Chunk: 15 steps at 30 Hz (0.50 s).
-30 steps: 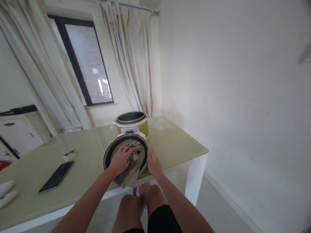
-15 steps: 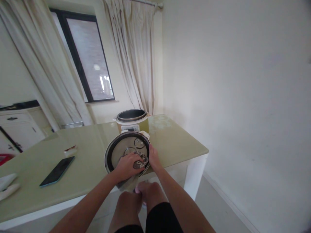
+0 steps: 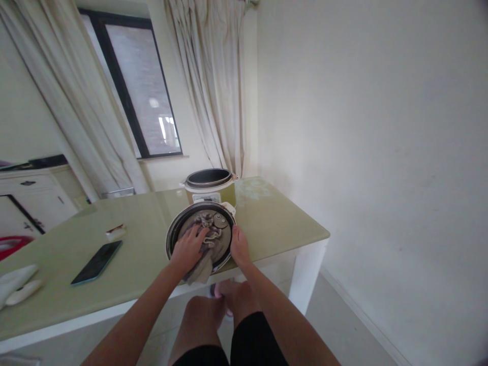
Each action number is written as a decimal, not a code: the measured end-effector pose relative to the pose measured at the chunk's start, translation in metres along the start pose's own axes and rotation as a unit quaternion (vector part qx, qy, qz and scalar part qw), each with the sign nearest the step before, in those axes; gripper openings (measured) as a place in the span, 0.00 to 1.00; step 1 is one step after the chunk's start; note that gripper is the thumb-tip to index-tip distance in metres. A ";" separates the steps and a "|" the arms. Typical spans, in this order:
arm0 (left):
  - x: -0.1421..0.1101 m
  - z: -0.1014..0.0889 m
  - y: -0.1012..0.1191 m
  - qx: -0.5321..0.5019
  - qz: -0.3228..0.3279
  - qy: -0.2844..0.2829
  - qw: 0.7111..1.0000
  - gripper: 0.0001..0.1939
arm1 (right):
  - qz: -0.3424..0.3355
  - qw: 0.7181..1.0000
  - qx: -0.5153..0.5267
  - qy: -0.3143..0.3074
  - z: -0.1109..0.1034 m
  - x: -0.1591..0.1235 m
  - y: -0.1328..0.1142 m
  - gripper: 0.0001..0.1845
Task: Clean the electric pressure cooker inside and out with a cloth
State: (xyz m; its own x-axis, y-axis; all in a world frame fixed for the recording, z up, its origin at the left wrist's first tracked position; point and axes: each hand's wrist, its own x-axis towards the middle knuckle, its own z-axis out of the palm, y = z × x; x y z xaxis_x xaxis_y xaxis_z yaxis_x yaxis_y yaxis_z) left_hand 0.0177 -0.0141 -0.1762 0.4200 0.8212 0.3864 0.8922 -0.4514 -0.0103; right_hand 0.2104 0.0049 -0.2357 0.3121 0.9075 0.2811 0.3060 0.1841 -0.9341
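Observation:
A round cooker lid [image 3: 225, 243] is tilted up at the table's front edge, its grey metal inner side and dark ring facing me. My right hand [image 3: 239, 246] grips the lid's right rim. My left hand [image 3: 188, 250] presses a crumpled grey cloth [image 3: 206, 262] against the inner side, fingers bent over it; part of the cloth hangs below the lid's lower rim. Behind the lid stands the cooker body [image 3: 227, 194], topless, with a dark inside and a label or panel on its front, partly hidden by the lid.
On the green tabletop [image 3: 148, 244] lie a dark phone [image 3: 97, 262], a small white item [image 3: 115, 233] and white objects [image 3: 21, 290] at the left edge. A wall [image 3: 362, 127] rises on the right. Curtains [image 3: 213, 86] and a window [image 3: 141, 86] are behind.
My left hand and the cloth have moved left and up across the lid's inner side, uncovering its lower right part. My right hand keeps its hold on the rim.

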 end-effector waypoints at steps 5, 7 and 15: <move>0.006 0.004 0.048 -0.154 0.047 -0.037 0.986 0.22 | 0.021 0.999 0.049 0.002 -0.007 0.002 0.003 0.43; 0.007 0.003 0.051 -0.160 0.031 -0.036 0.986 0.19 | 0.019 0.998 0.063 -0.006 -0.010 0.003 0.004 0.42; 0.000 -0.006 0.011 -0.099 0.117 -0.066 0.986 0.20 | -0.021 0.998 0.063 -0.015 -0.010 0.004 0.009 0.36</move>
State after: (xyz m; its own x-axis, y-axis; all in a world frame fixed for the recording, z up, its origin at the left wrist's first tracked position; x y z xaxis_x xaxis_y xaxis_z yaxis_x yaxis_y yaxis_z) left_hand 0.0267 -0.0213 -0.1708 0.6407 0.7182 0.2717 0.7234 -0.6831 0.0999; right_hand 0.2233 0.0068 -0.2407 0.2739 0.9082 0.3165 0.2016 0.2675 -0.9422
